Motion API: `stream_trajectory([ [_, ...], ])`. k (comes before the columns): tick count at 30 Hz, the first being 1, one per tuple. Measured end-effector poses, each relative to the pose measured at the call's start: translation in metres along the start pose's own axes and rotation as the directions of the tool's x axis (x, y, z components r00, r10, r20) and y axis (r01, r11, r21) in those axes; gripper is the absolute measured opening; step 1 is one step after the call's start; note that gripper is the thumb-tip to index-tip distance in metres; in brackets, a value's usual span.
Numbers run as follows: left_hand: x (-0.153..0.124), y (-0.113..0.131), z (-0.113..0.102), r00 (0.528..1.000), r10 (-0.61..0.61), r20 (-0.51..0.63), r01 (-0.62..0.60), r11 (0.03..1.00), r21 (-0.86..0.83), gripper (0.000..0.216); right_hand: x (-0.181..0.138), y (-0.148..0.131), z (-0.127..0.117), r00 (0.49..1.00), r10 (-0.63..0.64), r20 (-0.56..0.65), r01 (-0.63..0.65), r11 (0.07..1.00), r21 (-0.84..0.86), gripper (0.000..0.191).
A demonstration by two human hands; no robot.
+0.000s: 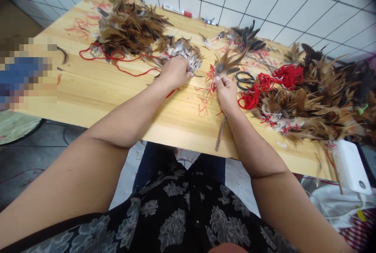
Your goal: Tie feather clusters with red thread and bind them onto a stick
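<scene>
My right hand [226, 90] pinches the base of a small fan of brown and dark feathers [229, 63], tips pointing away from me. Closed fingers of my left hand [175, 72] are at the near edge of a small heap of feathers with white fluffy bases [188, 53]. A thin dark feather sticks out beside the left thumb; the fingertips are partly hidden. Red yarn [129, 73] runs from the left across to under my left hand. Short red yarn scraps [203, 106] lie between the hands. Black-handled scissors [245, 80] rest just right of my right hand.
A large brown feather pile [132, 29] stands back left, and more feathers [320, 96] cover the right. Tangled red yarn [289, 76] lies beside them. A red-capped marker [176, 10] is by the tiled wall. A thin strip [220, 133] and white device [351, 167] are near the front edge.
</scene>
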State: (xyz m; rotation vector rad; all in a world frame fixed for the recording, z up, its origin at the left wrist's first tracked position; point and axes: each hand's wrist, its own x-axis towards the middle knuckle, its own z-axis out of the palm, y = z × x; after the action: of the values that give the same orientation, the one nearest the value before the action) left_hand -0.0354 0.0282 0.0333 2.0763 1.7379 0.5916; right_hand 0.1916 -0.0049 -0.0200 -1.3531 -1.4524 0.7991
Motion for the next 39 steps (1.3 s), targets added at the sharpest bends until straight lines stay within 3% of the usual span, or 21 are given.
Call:
stream_trajectory([
  [7,0.009,-0.013,-0.007,0.999,-0.045,-0.001,0.045,0.995,-0.094,0.020,0.000,0.003,0.002,1.000,-0.012,0.010,0.013,0.998,-0.055,0.048],
  [10,0.010,-0.016,-0.013,0.999,-0.031,-0.022,0.024,0.963,-0.267,0.026,0.000,0.005,0.003,1.000,-0.030,0.003,0.030,0.998,-0.049,0.047],
  [14,0.002,-0.004,-0.013,0.999,0.016,0.044,0.014,0.790,-0.612,0.023,0.000,0.003,0.006,1.000,-0.015,-0.007,0.015,0.998,-0.062,0.039],
  [18,-0.007,0.014,-0.005,0.991,0.034,0.132,0.082,0.622,-0.779,0.022,-0.001,-0.002,0.006,1.000,0.001,0.007,0.000,0.998,-0.059,0.036],
  [27,-0.013,0.026,0.019,0.979,0.064,0.195,0.133,0.524,-0.841,0.023,-0.002,-0.001,0.008,0.997,-0.053,0.063,0.060,0.993,-0.101,0.040],
  [33,-0.016,0.027,0.031,0.976,0.100,0.195,0.113,0.530,-0.840,0.030,-0.001,0.007,0.011,0.992,-0.052,0.112,0.073,0.978,-0.193,0.037],
  [39,-0.015,0.025,0.030,0.978,0.115,0.174,0.086,0.540,-0.837,0.031,-0.001,0.004,0.013,0.992,-0.044,0.115,0.058,0.991,-0.120,0.051],
])
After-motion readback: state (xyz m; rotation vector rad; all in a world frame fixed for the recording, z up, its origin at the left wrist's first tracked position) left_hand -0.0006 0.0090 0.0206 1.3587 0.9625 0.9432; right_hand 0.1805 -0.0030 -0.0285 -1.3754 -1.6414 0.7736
